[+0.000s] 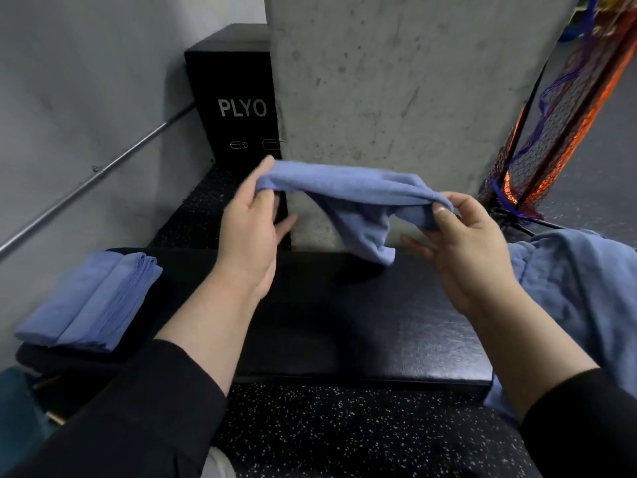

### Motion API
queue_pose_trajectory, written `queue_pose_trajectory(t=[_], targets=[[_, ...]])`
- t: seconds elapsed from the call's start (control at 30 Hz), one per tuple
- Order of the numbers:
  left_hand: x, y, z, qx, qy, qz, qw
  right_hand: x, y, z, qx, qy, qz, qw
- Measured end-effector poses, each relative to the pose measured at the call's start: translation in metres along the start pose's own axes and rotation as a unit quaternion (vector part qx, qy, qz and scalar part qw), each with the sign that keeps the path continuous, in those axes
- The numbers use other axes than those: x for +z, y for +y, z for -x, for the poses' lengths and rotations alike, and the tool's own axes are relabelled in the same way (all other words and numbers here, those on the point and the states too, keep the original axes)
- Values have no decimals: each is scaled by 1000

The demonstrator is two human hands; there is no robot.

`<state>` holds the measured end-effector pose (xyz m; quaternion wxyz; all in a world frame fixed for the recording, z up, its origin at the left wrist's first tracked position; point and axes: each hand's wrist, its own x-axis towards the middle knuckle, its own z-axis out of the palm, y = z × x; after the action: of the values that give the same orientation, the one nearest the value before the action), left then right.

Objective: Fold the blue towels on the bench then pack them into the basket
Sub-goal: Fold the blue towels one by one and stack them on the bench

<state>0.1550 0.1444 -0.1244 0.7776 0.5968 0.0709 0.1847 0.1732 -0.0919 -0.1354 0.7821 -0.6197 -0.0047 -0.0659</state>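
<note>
1. one black padded bench (344,339) spans the view.
2. loose blue towels (579,291) are heaped on its right end.
3. folded towels (93,301) are stacked on its left end.
4. a blue towel (348,194) hangs stretched above the bench.
5. left hand (251,229) pinches its left edge.
6. right hand (465,243) pinches its right edge, lower fingers spread.

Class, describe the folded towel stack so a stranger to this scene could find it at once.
Find the long black bench. At its left end lies the folded towel stack, flat and square-edged. Unlike the towel in the hands or the rumpled pile at right, it is neatly layered.
</note>
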Motion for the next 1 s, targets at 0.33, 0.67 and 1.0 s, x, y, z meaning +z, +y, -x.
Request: queue_pose_trajectory(t=[0.33,0.67,1.0], targets=[[-19,-14,3,62,64,-242,966,-19,21,-6,72,90,86,990],[-23,-15,5,18,65,-245,967,-14,17,-2,77,53,38,995],[-34,-16,3,-23,63,-213,975,-30,21,3,-90,-71,506,855]])
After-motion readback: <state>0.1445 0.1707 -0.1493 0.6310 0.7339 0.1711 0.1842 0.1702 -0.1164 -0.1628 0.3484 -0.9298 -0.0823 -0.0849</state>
